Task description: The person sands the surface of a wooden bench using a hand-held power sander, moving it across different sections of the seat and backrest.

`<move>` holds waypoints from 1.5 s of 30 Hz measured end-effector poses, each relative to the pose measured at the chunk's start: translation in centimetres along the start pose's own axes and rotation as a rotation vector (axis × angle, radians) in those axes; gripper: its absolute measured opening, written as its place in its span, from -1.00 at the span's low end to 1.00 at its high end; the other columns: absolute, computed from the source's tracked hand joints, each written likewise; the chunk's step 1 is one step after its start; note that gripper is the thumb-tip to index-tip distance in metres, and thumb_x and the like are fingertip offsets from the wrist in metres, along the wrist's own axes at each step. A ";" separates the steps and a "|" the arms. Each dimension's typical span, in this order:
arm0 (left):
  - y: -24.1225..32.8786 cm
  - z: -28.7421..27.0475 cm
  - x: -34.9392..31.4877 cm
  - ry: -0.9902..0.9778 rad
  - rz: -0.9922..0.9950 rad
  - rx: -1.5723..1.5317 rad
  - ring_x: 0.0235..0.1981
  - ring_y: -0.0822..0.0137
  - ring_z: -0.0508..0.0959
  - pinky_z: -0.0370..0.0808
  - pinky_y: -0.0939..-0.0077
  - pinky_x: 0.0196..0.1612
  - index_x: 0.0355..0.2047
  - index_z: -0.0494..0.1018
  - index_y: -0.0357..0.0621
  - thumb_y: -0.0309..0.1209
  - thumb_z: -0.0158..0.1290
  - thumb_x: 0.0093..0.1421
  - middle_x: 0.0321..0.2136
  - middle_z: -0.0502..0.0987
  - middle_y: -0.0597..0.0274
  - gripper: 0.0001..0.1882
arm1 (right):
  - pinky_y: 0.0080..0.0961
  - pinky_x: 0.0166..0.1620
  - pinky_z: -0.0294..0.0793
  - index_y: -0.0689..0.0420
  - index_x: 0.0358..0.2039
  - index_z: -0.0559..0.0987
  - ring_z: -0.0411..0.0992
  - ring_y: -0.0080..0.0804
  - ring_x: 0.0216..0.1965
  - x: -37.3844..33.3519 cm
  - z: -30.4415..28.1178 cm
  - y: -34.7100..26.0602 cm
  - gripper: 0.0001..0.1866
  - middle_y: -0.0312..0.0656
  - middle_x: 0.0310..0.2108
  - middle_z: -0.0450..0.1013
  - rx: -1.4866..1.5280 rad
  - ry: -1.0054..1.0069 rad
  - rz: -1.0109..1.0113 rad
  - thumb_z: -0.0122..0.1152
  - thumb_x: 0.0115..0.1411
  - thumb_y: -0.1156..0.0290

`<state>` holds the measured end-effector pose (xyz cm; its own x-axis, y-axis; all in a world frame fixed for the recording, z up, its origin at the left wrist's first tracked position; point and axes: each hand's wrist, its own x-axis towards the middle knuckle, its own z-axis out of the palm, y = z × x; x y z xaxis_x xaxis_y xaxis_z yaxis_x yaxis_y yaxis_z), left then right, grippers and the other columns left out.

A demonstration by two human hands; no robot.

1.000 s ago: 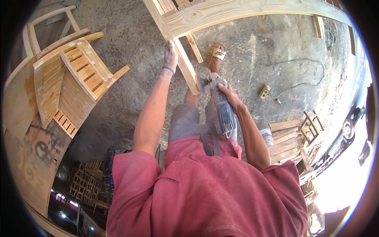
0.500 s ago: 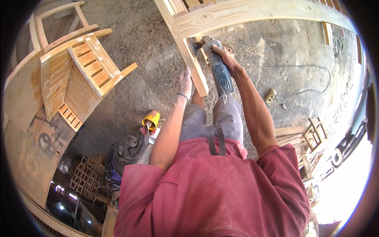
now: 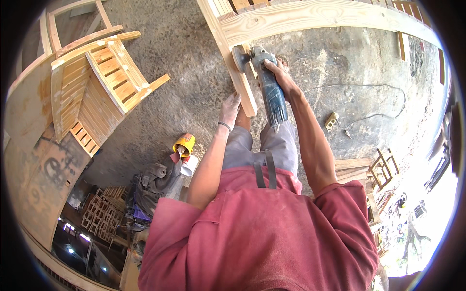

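My right hand [image 3: 281, 77] is closed around the body of a blue-grey angle grinder [image 3: 273, 99]. Its round disc [image 3: 240, 59] is set against the side of a pale wooden leg [image 3: 236, 72], part of a large wooden frame. Dust covers my left hand [image 3: 230, 109], which is beside the lower part of that leg with its fingers stretched toward the edge. Whether the fingertips press on the wood is hard to see. A wide wooden rail [image 3: 320, 19] joins the leg and runs off to the right.
On the left, a slatted wooden piece [image 3: 102, 87] rests by a marked board [image 3: 43, 179]. A yellow can [image 3: 184, 144] stands on the concrete floor [image 3: 160, 53] near my left arm. To the right lie a cable [image 3: 383, 86], a socket block [image 3: 331, 121] and wood pieces [image 3: 354, 167].
My left hand has slid slightly down and toward the leg's edge. The grinder's disc has shifted a little down along the leg, my right hand still gripping the tool.
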<state>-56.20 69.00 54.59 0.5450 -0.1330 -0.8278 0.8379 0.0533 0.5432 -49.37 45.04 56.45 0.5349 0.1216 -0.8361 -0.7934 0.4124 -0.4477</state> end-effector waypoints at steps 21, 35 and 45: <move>-1.7 0.3 -3.8 -0.249 -0.045 -0.228 0.49 0.24 -0.38 -0.43 0.35 0.47 0.44 -0.36 -0.29 0.37 -0.53 0.32 0.48 -0.39 0.01 0.03 | -0.37 -0.35 0.61 0.17 0.29 0.10 0.51 -0.35 -0.35 -10.7 -1.9 8.9 -0.25 -0.03 -0.15 0.41 0.105 0.032 0.139 0.18 0.29 0.03; -4.0 2.6 1.0 -0.073 0.031 -0.308 0.40 0.35 -0.02 -0.10 0.42 0.41 0.43 -0.13 -0.22 0.23 -0.38 0.40 0.40 -0.03 0.20 -0.13 | -0.47 -0.49 0.55 0.18 -0.07 0.44 0.49 -0.42 -0.57 0.4 -0.3 0.3 -0.46 -0.15 -0.47 0.48 0.013 -0.038 0.017 0.11 0.29 -0.10; -2.1 1.5 2.7 -0.078 0.010 -0.311 0.45 0.26 -0.04 -0.06 0.35 0.43 0.43 -0.12 -0.31 0.24 -0.39 0.40 0.44 -0.05 0.05 -0.09 | -0.47 -0.45 0.57 0.22 -0.04 0.46 0.51 -0.40 -0.53 1.4 1.1 -0.7 -0.42 -0.11 -0.42 0.49 0.019 -0.076 0.039 0.10 0.30 -0.11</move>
<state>-56.55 67.01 51.38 0.5591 -0.2056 -0.8032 0.8078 0.3529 0.4720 -47.72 45.93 55.95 0.5248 0.2060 -0.8259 -0.8087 0.4234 -0.4083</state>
